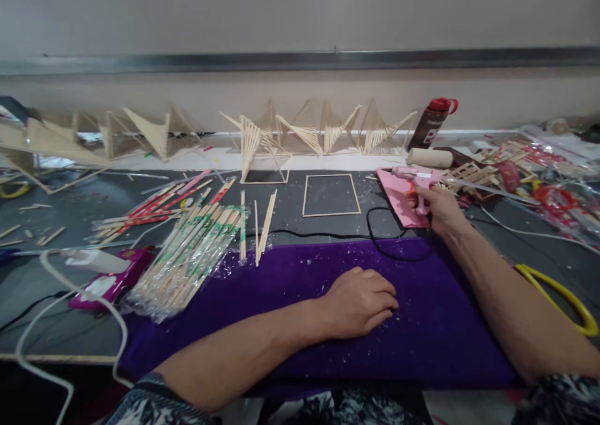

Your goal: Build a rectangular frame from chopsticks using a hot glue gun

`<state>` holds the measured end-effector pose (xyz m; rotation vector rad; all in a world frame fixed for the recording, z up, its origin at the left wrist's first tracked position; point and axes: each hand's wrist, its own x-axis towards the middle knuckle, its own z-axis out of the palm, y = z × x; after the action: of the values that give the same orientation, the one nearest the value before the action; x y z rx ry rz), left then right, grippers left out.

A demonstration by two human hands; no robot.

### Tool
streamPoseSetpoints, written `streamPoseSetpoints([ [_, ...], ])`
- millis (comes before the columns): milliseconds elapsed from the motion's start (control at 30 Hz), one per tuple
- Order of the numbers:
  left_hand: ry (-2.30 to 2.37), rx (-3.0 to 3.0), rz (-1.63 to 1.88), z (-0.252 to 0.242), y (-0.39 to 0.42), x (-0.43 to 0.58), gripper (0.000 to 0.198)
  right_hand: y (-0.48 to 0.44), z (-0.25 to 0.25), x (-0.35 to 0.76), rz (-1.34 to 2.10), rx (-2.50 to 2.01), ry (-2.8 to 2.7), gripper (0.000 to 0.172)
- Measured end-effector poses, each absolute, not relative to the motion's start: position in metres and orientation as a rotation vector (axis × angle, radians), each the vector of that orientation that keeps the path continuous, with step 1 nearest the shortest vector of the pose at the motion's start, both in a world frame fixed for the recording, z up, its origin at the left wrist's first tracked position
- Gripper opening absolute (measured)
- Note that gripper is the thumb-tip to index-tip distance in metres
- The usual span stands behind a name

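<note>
My left hand (360,303) rests palm down on the purple cloth (290,312), its fingers bent and close together; what lies under them, if anything, is hidden. My right hand (438,209) is wrapped round the handle of a pink glue gun (419,178), above a pink sheet (400,203) at the right. A square frame of thin sticks (332,214) lies flat on the grey table, beyond the cloth. Several loose sticks (265,225) are left of the square, beside wrapped chopsticks (194,250) in clear plastic.
Stick structures (307,131) stand along the wall. A dark bottle (427,125) with a red lid is behind the glue gun. A magenta power strip (115,281) and white cable are at left, yellow-handled scissors (562,294) at right. A black cord (323,234) crosses the table.
</note>
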<state>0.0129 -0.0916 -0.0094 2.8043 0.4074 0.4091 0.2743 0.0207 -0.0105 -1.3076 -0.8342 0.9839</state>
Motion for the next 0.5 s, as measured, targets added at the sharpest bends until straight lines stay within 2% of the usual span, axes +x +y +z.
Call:
streamPoseSetpoints([
  [267, 0.425, 2.778, 0.396, -0.007, -0.091, 0.013, 0.023, 0.015, 0.005, 0.271, 1.074, -1.109, -0.936, 0.028],
  [500, 0.399, 2.801, 0.413, -0.009, -0.091, 0.014, 0.023, 0.01, 0.001, 0.25, 1.114, -1.132, -1.052, 0.022],
])
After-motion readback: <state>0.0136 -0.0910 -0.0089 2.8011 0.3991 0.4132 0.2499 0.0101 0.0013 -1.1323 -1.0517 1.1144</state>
